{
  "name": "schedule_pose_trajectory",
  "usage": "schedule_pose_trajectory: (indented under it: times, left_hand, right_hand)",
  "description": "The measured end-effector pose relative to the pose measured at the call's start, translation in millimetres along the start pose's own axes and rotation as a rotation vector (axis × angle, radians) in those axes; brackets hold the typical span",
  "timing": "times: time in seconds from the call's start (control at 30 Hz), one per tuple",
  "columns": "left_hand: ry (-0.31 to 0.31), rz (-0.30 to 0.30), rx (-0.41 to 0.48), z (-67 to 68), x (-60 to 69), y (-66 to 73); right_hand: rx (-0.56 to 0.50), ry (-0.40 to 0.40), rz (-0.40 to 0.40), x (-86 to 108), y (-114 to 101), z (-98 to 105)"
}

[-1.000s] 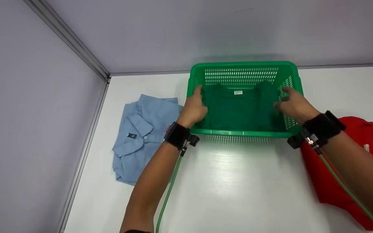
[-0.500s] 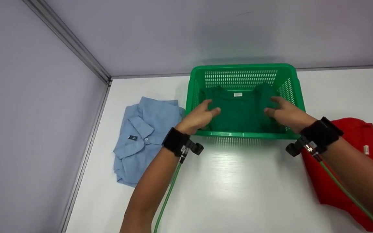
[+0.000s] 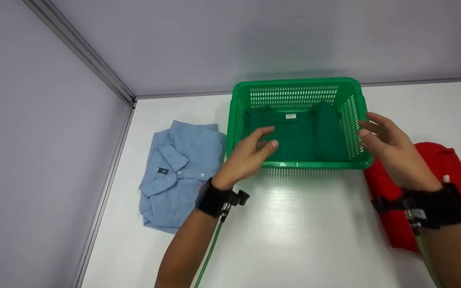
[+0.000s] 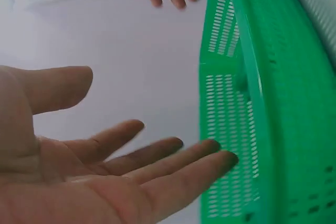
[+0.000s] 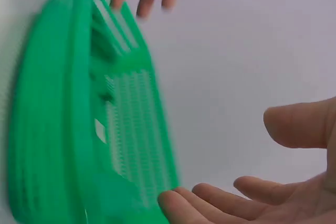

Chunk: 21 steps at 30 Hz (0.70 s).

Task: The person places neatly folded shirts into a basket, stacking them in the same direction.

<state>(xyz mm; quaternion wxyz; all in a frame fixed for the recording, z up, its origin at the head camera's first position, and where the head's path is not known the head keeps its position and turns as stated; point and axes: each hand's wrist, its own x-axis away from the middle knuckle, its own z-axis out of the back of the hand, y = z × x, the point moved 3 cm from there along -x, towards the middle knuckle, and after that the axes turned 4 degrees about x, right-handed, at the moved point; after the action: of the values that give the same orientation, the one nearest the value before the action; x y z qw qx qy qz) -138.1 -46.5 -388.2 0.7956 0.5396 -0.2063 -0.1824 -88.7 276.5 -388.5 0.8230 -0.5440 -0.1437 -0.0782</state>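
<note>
A green plastic basket (image 3: 294, 164) stands against the back wall with a folded dark green shirt (image 3: 294, 136) lying inside it; a white label shows at the shirt's neckline. My left hand (image 3: 248, 158) hovers over the basket's front left corner, fingers spread and holding nothing. Past the basket's right side, my right hand (image 3: 394, 154) is raised over the red garment (image 3: 386, 188), also with nothing in it. Both wrist views show loose, extended fingers apart from the basket's walls.
Left of the basket lies a folded light blue shirt (image 3: 182, 172) with collar and buttons. The red garment on the right is partly hidden by my right arm. Grey wall panels (image 3: 198, 44) bound the white table (image 3: 286, 240) at the back and left.
Both hands have come up out of the basket. The right moved right and toward me, the left back toward the front rim. The green shirt stays in the basket.
</note>
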Motion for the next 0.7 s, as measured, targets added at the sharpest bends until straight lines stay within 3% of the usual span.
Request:
schedule_pose_trajectory:
  times: [0.07, 0.17, 0.3, 0.4, 0.5, 0.6, 0.7]
  left_hand:
    - [0.080, -0.131, -0.115, -11.3, 14.2, 4.7]
    - [0.218, -0.285, -0.361, -34.6, 36.6, 3.9]
    - [0.335, -0.394, -0.635, -68.7, 61.8, -6.1]
    - [0.381, -0.472, -0.712, -89.1, 75.7, -13.5]
    - [0.401, -0.531, -0.733, -102.1, 89.0, -22.0]
    - [0.372, -0.562, -0.745, -113.7, 96.0, -30.2]
    - [0.326, -0.549, -0.767, -122.1, 99.1, -37.8]
  right_hand:
    - [0.046, 0.138, 0.011, 20.3, 16, 11]
    - [0.114, 0.301, -0.058, 42.3, 49, 22]
    - [0.245, 0.384, -0.175, 59.3, 97, 29]
    - [0.375, 0.383, -0.235, 65.8, 124, 30]
    - [0.493, 0.370, -0.317, 63.0, 141, 23]
    - [0.567, 0.335, -0.424, 59.2, 151, 19]
    - [0.598, 0.288, -0.491, 56.4, 155, 16]
